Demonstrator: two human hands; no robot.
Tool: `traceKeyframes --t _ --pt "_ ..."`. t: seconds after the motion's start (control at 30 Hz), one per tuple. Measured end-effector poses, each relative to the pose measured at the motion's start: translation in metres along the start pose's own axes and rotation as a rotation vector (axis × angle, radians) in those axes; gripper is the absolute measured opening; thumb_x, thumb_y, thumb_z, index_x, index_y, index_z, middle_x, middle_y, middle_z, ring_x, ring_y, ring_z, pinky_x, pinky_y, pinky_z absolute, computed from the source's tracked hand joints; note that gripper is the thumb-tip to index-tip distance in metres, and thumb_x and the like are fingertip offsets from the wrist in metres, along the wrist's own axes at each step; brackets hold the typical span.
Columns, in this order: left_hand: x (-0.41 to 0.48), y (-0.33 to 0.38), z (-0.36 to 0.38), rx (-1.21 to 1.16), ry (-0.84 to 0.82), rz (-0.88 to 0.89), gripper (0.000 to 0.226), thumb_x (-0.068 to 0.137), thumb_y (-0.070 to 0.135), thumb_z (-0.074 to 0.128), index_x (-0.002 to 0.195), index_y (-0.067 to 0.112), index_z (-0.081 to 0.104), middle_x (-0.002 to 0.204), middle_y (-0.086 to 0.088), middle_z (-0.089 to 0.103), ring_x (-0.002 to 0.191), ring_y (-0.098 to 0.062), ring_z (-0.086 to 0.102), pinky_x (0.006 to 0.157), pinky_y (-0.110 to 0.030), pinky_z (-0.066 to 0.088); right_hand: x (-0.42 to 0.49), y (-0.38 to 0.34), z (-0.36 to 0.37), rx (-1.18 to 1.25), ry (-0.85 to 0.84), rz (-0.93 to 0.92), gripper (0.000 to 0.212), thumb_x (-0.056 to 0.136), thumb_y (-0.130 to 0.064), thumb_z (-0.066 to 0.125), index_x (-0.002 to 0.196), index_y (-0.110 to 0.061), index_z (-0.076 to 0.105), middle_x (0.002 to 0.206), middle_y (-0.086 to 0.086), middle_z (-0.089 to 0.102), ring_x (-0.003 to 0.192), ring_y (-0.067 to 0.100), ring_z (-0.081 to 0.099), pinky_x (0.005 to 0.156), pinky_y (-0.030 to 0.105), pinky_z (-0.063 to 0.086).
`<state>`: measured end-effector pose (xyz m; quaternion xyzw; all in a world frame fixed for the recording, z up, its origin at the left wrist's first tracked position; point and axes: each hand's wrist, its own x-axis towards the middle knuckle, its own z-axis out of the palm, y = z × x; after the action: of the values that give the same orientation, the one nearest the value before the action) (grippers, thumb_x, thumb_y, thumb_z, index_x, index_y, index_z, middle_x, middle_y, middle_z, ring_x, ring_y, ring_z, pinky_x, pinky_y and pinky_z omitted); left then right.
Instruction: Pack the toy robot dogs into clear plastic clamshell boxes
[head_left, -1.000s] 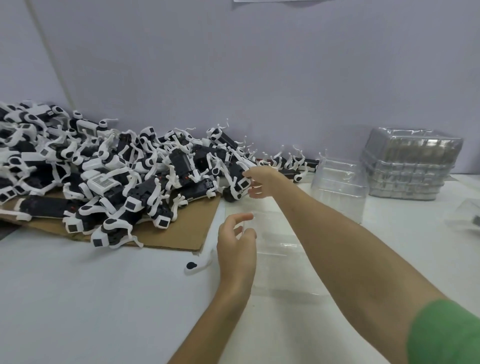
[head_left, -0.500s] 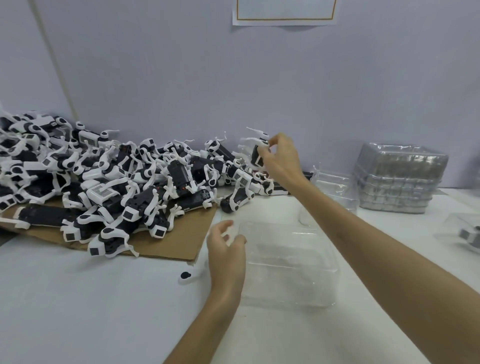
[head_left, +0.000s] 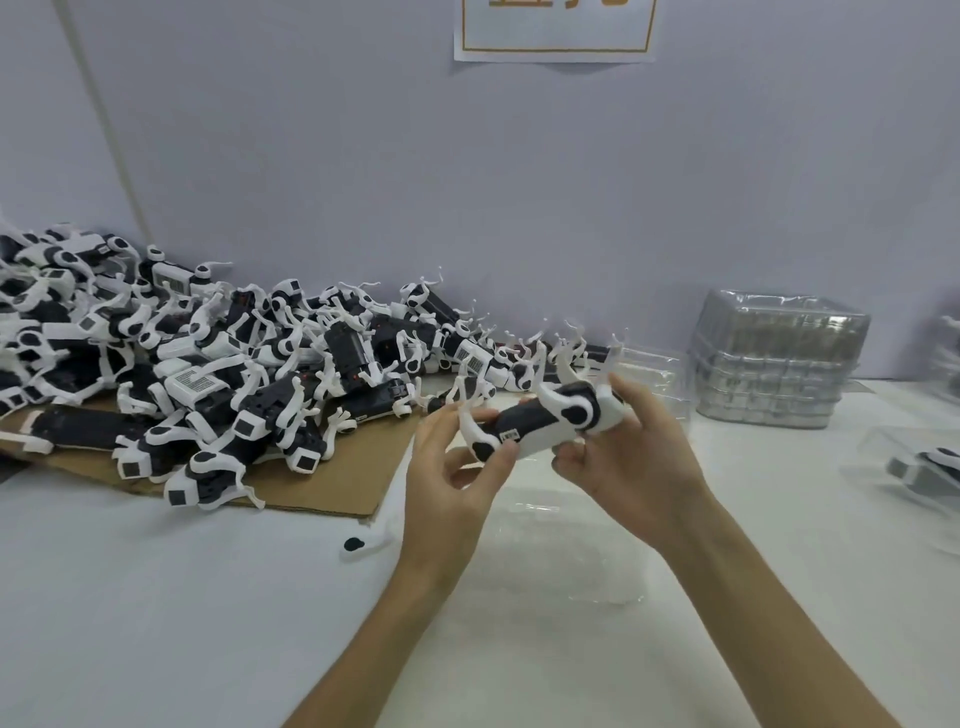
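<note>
A black and white toy robot dog (head_left: 540, 421) is held in the air between both hands, legs up. My left hand (head_left: 452, 478) pinches its rear end with thumb and fingers. My right hand (head_left: 628, 452) grips its head end, fingers curled round it. Below the hands an open clear clamshell box (head_left: 566, 551) lies on the white table. A large pile of toy robot dogs (head_left: 208, 374) covers a sheet of cardboard (head_left: 332, 483) at the left.
A stack of clear clamshell boxes (head_left: 779, 364) stands at the back right against the wall. Another clear box with a dog inside (head_left: 919, 467) lies at the right edge. A loose black and white part (head_left: 358, 543) lies by the cardboard's corner.
My right hand has brought one dog from the pile down over the clamshell box. My left hand has left the box and risen to take the dog's other end.
</note>
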<state>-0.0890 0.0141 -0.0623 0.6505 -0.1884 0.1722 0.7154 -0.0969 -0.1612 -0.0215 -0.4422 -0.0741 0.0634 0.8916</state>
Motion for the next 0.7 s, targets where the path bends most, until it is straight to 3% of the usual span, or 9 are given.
traceKeyframes --t 0.1,0.2,0.27,0.33,0.47,0.57,0.7 --pt "-0.002 -0.003 0.003 0.029 0.049 0.002 0.029 0.081 0.027 0.082 0.107 0.031 0.067 0.121 0.001 0.052 0.086 -0.015 0.071 0.077 -0.022 0.053 -0.004 0.006 -0.003 0.1 -0.072 -0.037 0.06 0.096 -0.048 0.055 0.136 -0.003 0.058 0.122 0.013 0.06 0.097 0.022 0.061 0.084 0.034 0.054" --pt "-0.003 -0.004 0.002 0.1 0.051 0.076 0.041 0.073 0.045 0.083 0.108 0.034 0.065 0.123 0.005 0.047 0.091 -0.018 0.071 0.081 -0.019 0.054 -0.004 0.019 0.004 -0.085 -0.105 -0.164 0.045 0.089 -0.025 0.068 0.129 -0.007 0.059 0.125 0.012 0.063 0.106 0.022 0.063 0.093 0.035 0.055" --pt "-0.004 -0.007 0.003 0.137 0.042 0.105 0.046 0.071 0.04 0.086 0.11 0.027 0.064 0.122 0.002 0.046 0.092 -0.018 0.07 0.082 -0.022 0.055 -0.003 0.028 0.007 -0.259 -0.06 -0.206 0.045 0.087 -0.012 0.07 0.13 -0.006 0.057 0.129 0.014 0.065 0.113 0.028 0.066 0.097 0.04 0.055" --pt "-0.005 -0.009 0.005 0.185 0.036 0.127 0.049 0.07 0.035 0.087 0.11 0.022 0.062 0.12 0.001 0.046 0.094 -0.018 0.068 0.083 -0.022 0.055 -0.003 0.032 0.009 -0.369 0.042 -0.223 0.049 0.084 -0.009 0.076 0.13 -0.01 0.059 0.124 0.011 0.069 0.11 0.029 0.069 0.09 0.038 0.057" --pt "-0.006 -0.007 0.005 0.153 0.017 0.16 0.031 0.084 0.046 0.071 0.104 0.024 0.062 0.114 0.002 0.049 0.094 -0.015 0.067 0.082 -0.018 0.052 -0.003 0.035 0.009 -0.474 0.15 -0.257 0.036 0.089 -0.019 0.074 0.124 -0.015 0.065 0.116 0.003 0.073 0.105 0.02 0.07 0.087 0.038 0.056" --pt "-0.004 -0.004 0.003 0.075 0.048 0.133 0.022 0.097 0.039 0.05 0.096 0.021 0.063 0.107 -0.004 0.058 0.093 -0.015 0.065 0.082 -0.028 0.054 -0.002 0.033 0.008 -0.512 0.205 -0.278 0.041 0.084 -0.034 0.075 0.121 -0.019 0.067 0.113 -0.001 0.074 0.102 0.014 0.069 0.085 0.036 0.052" --pt "0.001 -0.003 0.0 0.007 0.083 0.035 0.018 0.095 0.026 0.05 0.096 0.016 0.065 0.092 -0.006 0.071 0.087 -0.024 0.07 0.075 -0.028 0.055 -0.001 0.03 0.007 -0.441 0.246 -0.296 0.049 0.082 -0.046 0.07 0.12 -0.015 0.068 0.114 0.008 0.074 0.109 0.029 0.069 0.096 0.047 0.056"
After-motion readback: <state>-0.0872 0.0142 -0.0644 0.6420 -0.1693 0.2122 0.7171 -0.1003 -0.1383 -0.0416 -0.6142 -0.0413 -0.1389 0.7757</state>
